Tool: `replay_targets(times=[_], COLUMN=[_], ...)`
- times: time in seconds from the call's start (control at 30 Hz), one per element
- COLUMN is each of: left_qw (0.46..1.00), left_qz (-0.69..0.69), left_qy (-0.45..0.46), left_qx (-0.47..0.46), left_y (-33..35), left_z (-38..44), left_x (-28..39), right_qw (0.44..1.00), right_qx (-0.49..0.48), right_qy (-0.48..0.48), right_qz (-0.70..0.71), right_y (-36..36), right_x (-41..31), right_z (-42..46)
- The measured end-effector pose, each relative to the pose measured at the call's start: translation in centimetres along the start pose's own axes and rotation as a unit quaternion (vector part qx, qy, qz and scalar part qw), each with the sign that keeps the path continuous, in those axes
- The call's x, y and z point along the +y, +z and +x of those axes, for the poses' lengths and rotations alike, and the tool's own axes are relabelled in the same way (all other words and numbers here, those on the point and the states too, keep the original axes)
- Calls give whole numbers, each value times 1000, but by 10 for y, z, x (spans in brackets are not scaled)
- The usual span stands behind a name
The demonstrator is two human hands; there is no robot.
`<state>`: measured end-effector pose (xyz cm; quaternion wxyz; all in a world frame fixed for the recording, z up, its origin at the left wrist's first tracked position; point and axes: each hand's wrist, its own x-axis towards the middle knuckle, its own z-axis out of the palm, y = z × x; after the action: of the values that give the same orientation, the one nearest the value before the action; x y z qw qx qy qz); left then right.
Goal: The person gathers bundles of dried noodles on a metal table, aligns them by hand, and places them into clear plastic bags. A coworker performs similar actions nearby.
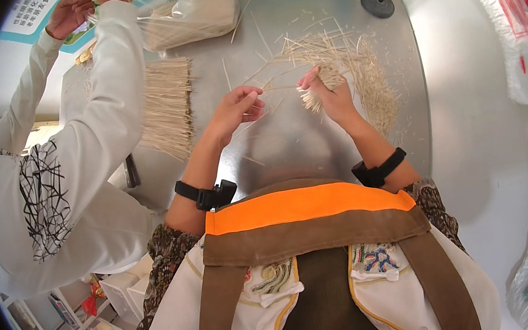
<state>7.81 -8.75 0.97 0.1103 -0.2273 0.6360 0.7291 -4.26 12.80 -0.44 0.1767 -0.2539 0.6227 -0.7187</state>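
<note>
My right hand is closed around a bundle of thin dried noodles, with the cut ends showing beside the thumb. A single noodle strand spans the gap to my left hand, whose thumb and forefinger pinch its other end. The remaining fingers of my left hand are curled. Just beyond and to the right of my right hand lies a loose pile of noodles, many of them broken. Both hands are above a metal tabletop strewn with stray strands.
At left, a co-worker's white sleeve reaches over aligned noodles. A clear plastic bag of noodles lies at the back. A phone stand occupies the far right corner. Printed plastic bags hang on the right wall.
</note>
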Motion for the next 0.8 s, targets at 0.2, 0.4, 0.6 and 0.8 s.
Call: replay_targets(times=[0.2, 0.4, 0.6, 0.8], left_qw=[1000, 988, 846, 760], left_qz=[9, 126, 355, 619], left_qy=[-17, 87, 388, 186], left_qx=[10, 36, 94, 69], left_y=[-4, 8, 70, 44], left_z=[-2, 4, 19, 20], left_x=[-9, 2, 22, 11], right_qw=[999, 999, 958, 911], right_qx=[9, 22, 65, 118], right_qy=[-31, -13, 0, -31], right_qz=[-1, 46, 279, 393], right_y=[-5, -9, -10, -38], right_x=[3, -5, -54, -82], right_z=[-5, 8, 27, 22])
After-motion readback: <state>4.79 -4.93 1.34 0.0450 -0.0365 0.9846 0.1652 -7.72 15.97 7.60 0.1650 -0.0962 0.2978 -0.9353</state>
